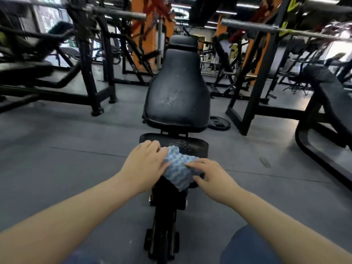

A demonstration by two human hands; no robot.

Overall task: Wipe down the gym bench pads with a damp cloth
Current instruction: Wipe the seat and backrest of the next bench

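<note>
Pressing 1 cloth [178, 168] on seat pad [192, 147] w/ 2 hands, left [145, 162] & right [211, 174], fingers flat.

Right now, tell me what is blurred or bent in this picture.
Head view: the racks and bars at the edges smear with blur and bow from the wide lens; the back pad, cloth and both hands, left and right, stay fairly sharp.

My left hand [145, 162] and right hand [211, 175] rest either side on the cloth [179, 169] lying on the seat pad [192, 146], with the back pad [178, 94] behind it and a weight plate [219, 122] on the floor [66, 159] to its right
</note>
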